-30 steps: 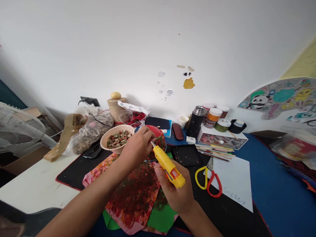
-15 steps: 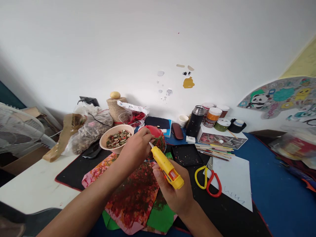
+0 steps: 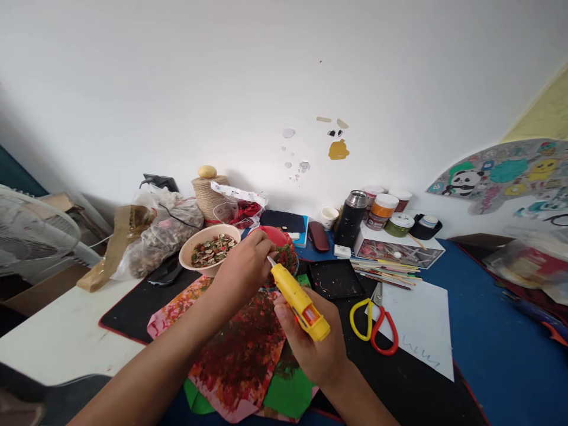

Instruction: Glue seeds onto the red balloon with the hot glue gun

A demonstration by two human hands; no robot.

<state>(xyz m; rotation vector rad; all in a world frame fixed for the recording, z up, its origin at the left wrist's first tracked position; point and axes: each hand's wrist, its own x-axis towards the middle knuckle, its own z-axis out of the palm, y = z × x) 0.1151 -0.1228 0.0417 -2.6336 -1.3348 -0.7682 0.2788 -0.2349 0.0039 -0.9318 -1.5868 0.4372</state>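
Observation:
My right hand (image 3: 313, 343) grips a yellow glue gun (image 3: 299, 302), its nozzle pointing up and left to the fingertips of my left hand (image 3: 246, 266). My left hand is closed in a pinch at the nozzle tip; what it pinches is too small to make out. Right behind the fingers stands a red object covered with dark red and green bits (image 3: 284, 248). A pink bowl (image 3: 189, 248) of coloured chips sits left of my left hand. Paint-stained paper sheets (image 3: 239, 349) lie under both forearms.
Scissors with yellow and red handles (image 3: 375, 322) and a white sheet (image 3: 421, 319) lie to the right. A black tray (image 3: 335, 278), coloured sticks (image 3: 386, 269), a black flask (image 3: 352, 219), paint jars (image 3: 386, 210), a twine spool (image 3: 208, 192) and plastic bags (image 3: 164, 231) crowd the back. A fan (image 3: 31, 234) stands far left.
The glue gun's nozzle has shifted slightly left and up, closer to my left fingertips. My left hand stays pinched in place by the red object.

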